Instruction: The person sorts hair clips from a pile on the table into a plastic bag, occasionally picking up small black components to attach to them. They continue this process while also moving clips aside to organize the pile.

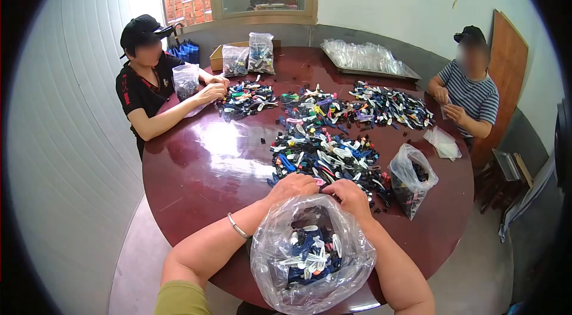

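Observation:
A heap of small plastic hair clips [333,157], mostly white, navy and black, lies in front of me. At its near edge is my left hand [294,186], with its fingers bent and drawn together. My right hand [348,197] is close beside it, thumb and fingers closed toward the left one. Small dark pieces lie around the fingertips, and I cannot make out what either hand holds. Between my forearms stands a large clear plastic bag [268,255], its mouth wide and more clips [313,255] inside.
A smaller clear bag [411,187] of dark pieces stands to the right, near flat clear packets [444,143]. Two co-workers sit across the round red table [190,196], their hands [211,90] at clips and a packet. Filled bags [261,53] and a tray of packets [369,59] are at the back.

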`<state>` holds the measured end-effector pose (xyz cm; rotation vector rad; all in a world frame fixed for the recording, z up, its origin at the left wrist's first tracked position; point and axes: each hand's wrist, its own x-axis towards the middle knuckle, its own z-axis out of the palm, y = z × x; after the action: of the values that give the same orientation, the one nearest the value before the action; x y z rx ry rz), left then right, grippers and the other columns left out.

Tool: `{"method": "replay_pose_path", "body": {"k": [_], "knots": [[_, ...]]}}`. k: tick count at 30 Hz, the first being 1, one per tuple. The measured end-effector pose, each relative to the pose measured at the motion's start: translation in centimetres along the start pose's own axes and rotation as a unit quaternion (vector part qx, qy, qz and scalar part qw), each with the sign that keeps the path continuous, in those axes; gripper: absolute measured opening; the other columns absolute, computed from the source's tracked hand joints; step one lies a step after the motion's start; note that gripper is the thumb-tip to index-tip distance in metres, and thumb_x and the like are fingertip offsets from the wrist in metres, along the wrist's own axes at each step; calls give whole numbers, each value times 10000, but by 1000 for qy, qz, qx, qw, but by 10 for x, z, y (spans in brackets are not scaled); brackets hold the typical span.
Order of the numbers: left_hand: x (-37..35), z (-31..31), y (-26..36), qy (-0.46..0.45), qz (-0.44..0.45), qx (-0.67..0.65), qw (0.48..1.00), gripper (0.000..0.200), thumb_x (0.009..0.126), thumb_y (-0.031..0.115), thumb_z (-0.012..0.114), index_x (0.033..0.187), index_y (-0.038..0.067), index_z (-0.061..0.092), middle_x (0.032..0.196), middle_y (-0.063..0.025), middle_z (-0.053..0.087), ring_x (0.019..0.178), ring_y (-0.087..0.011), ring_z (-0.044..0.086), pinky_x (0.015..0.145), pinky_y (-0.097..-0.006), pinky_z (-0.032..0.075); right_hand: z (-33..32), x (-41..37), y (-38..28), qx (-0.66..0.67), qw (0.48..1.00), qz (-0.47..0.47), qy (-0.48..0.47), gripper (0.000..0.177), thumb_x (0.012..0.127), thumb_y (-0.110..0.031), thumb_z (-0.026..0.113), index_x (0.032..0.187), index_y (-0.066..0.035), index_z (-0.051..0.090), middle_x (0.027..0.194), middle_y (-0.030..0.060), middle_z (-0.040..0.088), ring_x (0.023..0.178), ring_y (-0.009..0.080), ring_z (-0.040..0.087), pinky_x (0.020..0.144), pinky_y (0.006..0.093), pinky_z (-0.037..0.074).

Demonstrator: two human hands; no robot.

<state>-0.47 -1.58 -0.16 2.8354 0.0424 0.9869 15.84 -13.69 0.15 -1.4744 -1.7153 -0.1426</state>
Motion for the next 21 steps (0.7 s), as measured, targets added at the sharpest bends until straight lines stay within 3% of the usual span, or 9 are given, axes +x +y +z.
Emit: {"method": "replay_pose_path", "body": {"k": [4, 7, 15, 18, 21], "knots": [[-2, -1, -2, -8, -6, 17, 1000, 180, 744, 161, 647, 891, 62, 617, 942, -98, 634, 870, -265, 615, 746, -365, 471, -4, 4, -8, 10, 996, 69, 53, 124, 748, -54, 679, 866, -72, 647, 815, 94, 592, 755, 295, 607, 635, 386, 490], [-2, -1, -4, 3, -5, 25, 1000, 181, 745, 165, 642, 892, 63, 617, 942, -94, 634, 867, -262, 616, 741, -368, 471, -8, 3, -7, -20, 997, 64, 30, 116, 754, -56, 682, 863, -77, 647, 805, 96, 583, 744, 299, 613, 614, 388, 494], [-3, 0, -2, 1, 9, 22, 1000, 158, 739, 177, 625, 862, 78, 610, 914, -83, 635, 844, -251, 618, 731, -350, 476, -4, 2, -3, 68, 995, 70, 10, 141, 705, -55, 748, 832, -48, 688, 756, 81, 621, 651, 202, 610, 568, 298, 484], [-2, 3, -2, 51, 15, 32, 998, 176, 745, 194, 632, 874, 75, 618, 850, -69, 621, 818, -238, 616, 724, -341, 471, -17, 6, -12, 85, 991, 98, 27, 119, 739, -15, 724, 850, -23, 681, 785, 85, 625, 662, 167, 607, 588, 270, 477], [-1, 2, -4, 21, -13, 48, 999, 182, 757, 206, 637, 878, 72, 618, 822, -62, 609, 809, -229, 615, 708, -341, 467, -31, 10, -18, 81, 990, 75, 91, 124, 785, 34, 671, 902, -6, 661, 819, 48, 613, 705, 114, 600, 630, 231, 468]]}}
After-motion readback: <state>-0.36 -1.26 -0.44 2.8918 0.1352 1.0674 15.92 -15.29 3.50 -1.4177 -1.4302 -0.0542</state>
